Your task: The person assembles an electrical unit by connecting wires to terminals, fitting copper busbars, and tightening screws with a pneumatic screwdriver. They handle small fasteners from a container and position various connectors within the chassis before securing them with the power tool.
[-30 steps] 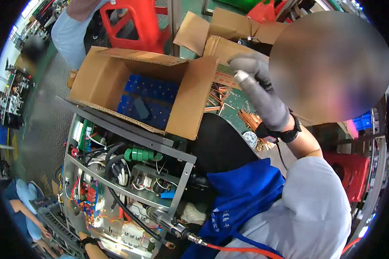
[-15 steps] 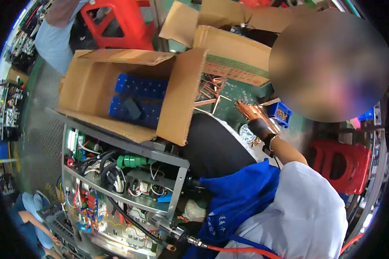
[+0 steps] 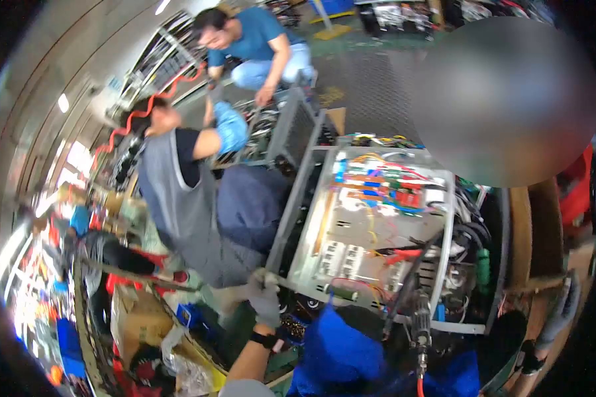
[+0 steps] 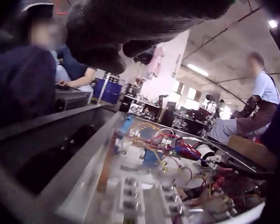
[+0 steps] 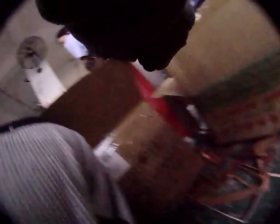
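In the head view my gloved left hand (image 3: 265,301) is at the outer corner of an open metal equipment chassis (image 3: 304,268), its fingers loosely bent. Nothing shows in them in the left wrist view, where the dark glove (image 4: 130,30) hangs above the wiring. Inside the chassis are red and yellow wires, white terminal blocks (image 3: 341,260) and circuit boards. My gloved right hand (image 3: 557,314) is far right beside a cardboard box (image 3: 522,225), fingers mostly straight. From the right wrist it is a dark silhouette (image 5: 121,30) above cardboard.
A pneumatic driver (image 3: 420,324) with a red hose lies across the chassis's near edge. One person (image 3: 192,198) crouches left of the chassis; another in blue (image 3: 265,46) squats behind. Copper bars (image 5: 242,191) lie on the floor under a printed carton (image 5: 252,107).
The head view has swung far round to the left. My right hand has left the copper bars for the box side. My left hand now shows clearly by the chassis corner.
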`<action>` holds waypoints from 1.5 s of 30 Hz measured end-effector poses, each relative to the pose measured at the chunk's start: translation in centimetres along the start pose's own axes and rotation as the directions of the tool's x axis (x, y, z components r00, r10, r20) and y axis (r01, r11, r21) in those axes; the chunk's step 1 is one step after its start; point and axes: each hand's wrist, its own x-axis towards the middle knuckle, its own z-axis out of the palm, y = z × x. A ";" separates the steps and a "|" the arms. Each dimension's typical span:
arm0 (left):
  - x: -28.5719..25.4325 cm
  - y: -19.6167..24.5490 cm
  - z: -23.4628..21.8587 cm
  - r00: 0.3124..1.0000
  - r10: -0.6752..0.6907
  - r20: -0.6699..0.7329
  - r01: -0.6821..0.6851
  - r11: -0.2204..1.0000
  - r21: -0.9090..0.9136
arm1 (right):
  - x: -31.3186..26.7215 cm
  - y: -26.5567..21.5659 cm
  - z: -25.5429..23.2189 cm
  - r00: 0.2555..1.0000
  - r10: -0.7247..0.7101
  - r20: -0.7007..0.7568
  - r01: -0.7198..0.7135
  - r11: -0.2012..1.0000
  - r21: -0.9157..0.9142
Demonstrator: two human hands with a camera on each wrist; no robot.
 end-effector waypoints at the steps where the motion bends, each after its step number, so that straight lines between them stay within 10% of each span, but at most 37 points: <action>1: -1.8 -0.4 -0.9 0.994 -0.114 0.002 0.113 0.992 0.052 | 1.4 -2.9 1.9 0.994 -0.092 0.054 0.090 0.995 0.041; 3: -4.6 -2.2 -1.3 0.968 0.116 -0.221 -0.030 0.933 0.358 | 2.8 -11.0 5.8 0.898 -0.403 0.175 0.422 0.902 -0.088; 5: -6.7 -1.9 -2.6 0.971 -0.053 -0.235 0.132 0.933 0.336 | 3.3 -15.5 9.9 0.797 -0.522 0.303 0.526 0.847 0.077; 9: -10.2 -3.4 -4.2 0.954 -0.096 -0.286 0.201 0.909 0.366 | 0.8 -25.3 17.4 0.564 -0.601 0.567 0.503 0.794 0.342; 13: -17.4 -14.7 -6.1 0.820 -0.495 -0.288 0.554 0.812 0.182 | -1.8 -25.7 22.4 0.315 -0.590 0.744 0.437 0.785 0.438; 17: -23.1 -19.2 -7.2 0.831 -0.541 -0.126 0.469 0.563 0.681 | -3.2 -25.8 24.2 0.293 -0.581 0.760 0.435 0.788 0.435; 21: -24.9 -20.0 -7.4 0.751 -0.660 0.008 0.572 0.656 0.493 | -3.4 -24.6 24.7 0.295 -0.482 0.825 0.424 0.840 0.339; 22: -23.9 -18.8 -7.1 0.603 -0.797 -0.040 0.567 0.392 0.724 | -3.3 -24.1 24.8 0.280 -0.508 0.815 0.479 0.809 0.340; 25: -26.9 -18.6 -7.4 0.720 -0.685 -0.113 0.605 0.539 0.586 | -3.5 -24.3 24.5 0.282 -0.407 0.869 0.399 0.874 0.279; 31: -26.6 -20.2 -5.6 0.496 -0.868 -0.033 0.605 0.318 0.730 | -4.2 -25.2 24.5 0.268 -0.383 0.884 0.385 0.884 0.267; 33: -27.0 -23.0 -5.2 0.592 -0.798 -0.114 0.646 0.385 0.659 | -4.3 -24.7 24.6 0.285 -0.402 0.870 0.391 0.878 0.277; 38: -27.7 -28.8 -5.3 0.556 -0.825 -0.101 0.413 0.169 0.895 | -4.2 -25.3 24.3 0.267 -0.524 0.809 0.494 0.795 0.352; 40: -28.8 -32.6 -5.9 0.618 -0.786 -0.021 0.318 0.226 0.921 | -3.7 -25.8 24.1 0.285 -0.564 0.775 0.502 0.776 0.381; 42: -25.9 -25.7 -4.6 0.658 -0.752 0.026 0.554 0.508 0.660 | -3.3 -25.9 23.8 0.319 -0.555 0.768 0.470 0.796 0.380; 45: -30.3 -34.4 -6.3 0.787 -0.612 0.078 0.343 0.539 0.769 | -2.9 -26.4 23.4 0.350 -0.535 0.768 0.426 0.822 0.379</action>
